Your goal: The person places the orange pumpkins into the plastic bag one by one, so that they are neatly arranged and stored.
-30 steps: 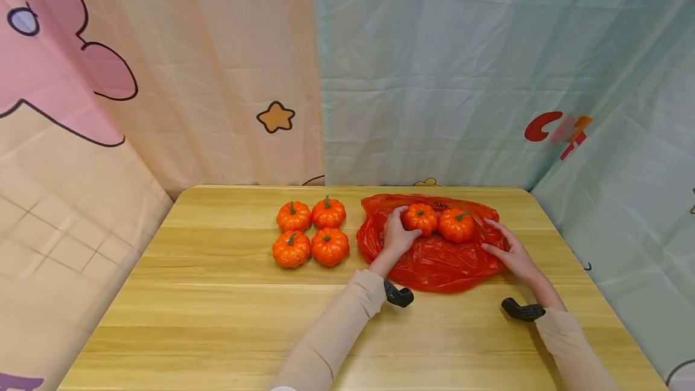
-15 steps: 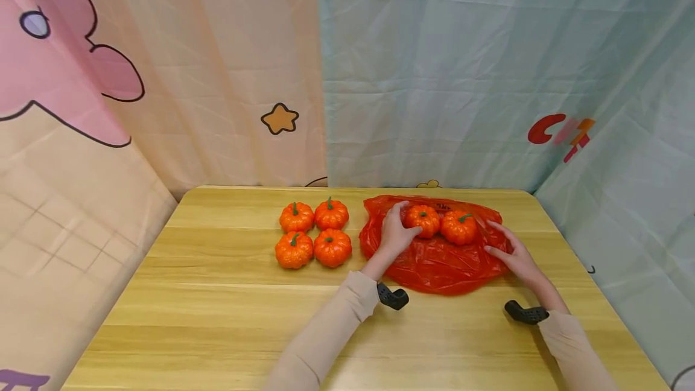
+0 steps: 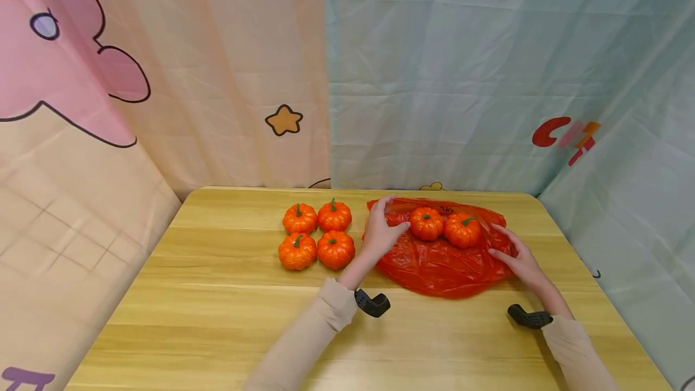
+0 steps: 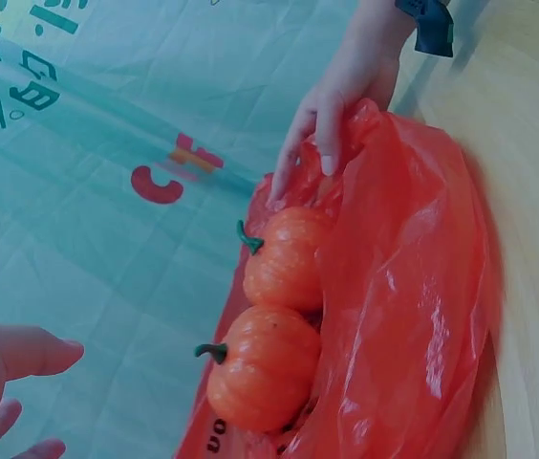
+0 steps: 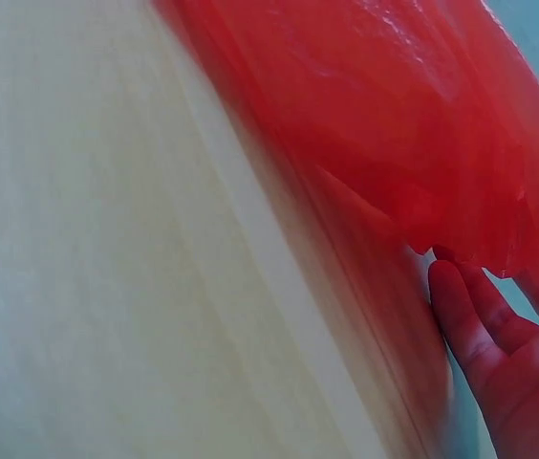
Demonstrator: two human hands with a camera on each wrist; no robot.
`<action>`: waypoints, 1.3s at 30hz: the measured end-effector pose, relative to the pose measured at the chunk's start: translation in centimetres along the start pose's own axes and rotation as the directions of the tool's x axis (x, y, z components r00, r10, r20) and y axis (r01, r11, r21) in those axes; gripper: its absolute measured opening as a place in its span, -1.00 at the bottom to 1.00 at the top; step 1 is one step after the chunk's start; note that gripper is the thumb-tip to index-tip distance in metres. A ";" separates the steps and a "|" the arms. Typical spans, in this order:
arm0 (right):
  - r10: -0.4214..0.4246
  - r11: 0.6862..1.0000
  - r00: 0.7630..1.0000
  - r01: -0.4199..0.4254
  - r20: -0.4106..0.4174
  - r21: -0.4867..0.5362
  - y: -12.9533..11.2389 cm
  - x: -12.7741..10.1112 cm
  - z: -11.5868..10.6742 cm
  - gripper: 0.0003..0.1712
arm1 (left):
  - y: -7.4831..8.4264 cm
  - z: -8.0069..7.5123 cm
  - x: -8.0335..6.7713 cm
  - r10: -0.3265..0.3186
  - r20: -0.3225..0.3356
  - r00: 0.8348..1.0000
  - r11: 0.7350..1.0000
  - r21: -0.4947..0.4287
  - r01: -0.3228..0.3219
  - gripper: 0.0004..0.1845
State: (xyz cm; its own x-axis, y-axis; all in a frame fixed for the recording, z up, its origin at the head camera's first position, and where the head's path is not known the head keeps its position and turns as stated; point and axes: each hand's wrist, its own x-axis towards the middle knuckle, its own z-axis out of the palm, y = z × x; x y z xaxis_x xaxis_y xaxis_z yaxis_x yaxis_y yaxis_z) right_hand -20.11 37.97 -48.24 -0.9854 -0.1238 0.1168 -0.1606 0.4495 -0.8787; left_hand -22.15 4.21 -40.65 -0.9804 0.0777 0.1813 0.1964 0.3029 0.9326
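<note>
A red plastic bag (image 3: 440, 267) lies flat on the wooden table (image 3: 217, 318), right of centre. Two small orange pumpkins (image 3: 426, 223) (image 3: 463, 230) sit side by side on its far part, also seen as pumpkins (image 4: 284, 256) (image 4: 262, 368) in the left wrist view. My left hand (image 3: 382, 228) hovers open at the bag's left edge, fingers spread, just left of the nearer pumpkin and not touching it. My right hand (image 3: 514, 253) lies with straight fingers on the bag's right edge (image 4: 332, 124). In the right wrist view the bag (image 5: 422, 105) is blurred.
Four more orange pumpkins stand in a square left of the bag, from pumpkin (image 3: 300, 218) to pumpkin (image 3: 335, 249). Printed cloth curtains (image 3: 434, 89) close off the back and both sides of the table. Bare wood runs along the front.
My left hand has let go of the left pumpkin on the bag and drawn back to the left, fingers spread. The right hand has stayed on the bag's right edge.
</note>
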 end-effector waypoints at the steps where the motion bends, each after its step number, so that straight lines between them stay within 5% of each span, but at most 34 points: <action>1: 0.001 1.000 1.000 -0.001 -0.001 -0.001 0.0 0.0 0.0 -0.27 | 0.0 -0.4 -0.1 0.006 -0.004 1.000 1.000 0.004 -0.006 -0.36; 25: -0.036 0.998 0.999 0.036 -0.011 0.046 0.7 -0.3 -0.4 -0.31 | -1.4 -10.8 -3.1 0.070 -0.181 0.981 0.997 -0.001 -0.071 -0.36; 34: -0.054 0.998 0.998 0.054 -0.013 0.039 0.8 -0.2 -0.2 -0.31 | -5.0 -14.1 -4.6 0.118 -0.305 0.945 0.993 0.046 -0.109 -0.38; 39: -0.047 0.998 0.999 0.048 -0.011 0.048 0.7 -0.1 -0.1 -0.31 | -7.0 -15.9 -5.5 0.095 -0.315 0.944 0.995 0.051 -0.083 -0.35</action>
State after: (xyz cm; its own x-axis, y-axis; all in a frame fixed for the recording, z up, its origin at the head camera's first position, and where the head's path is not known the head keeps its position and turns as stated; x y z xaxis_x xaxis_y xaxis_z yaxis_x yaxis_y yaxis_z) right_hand -20.11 38.37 -48.80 -0.9772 -0.1352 0.1635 -0.2048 0.4002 -0.8932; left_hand -18.40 -13.44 -43.20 -0.9125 -0.1971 0.3584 0.2780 0.3438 0.8970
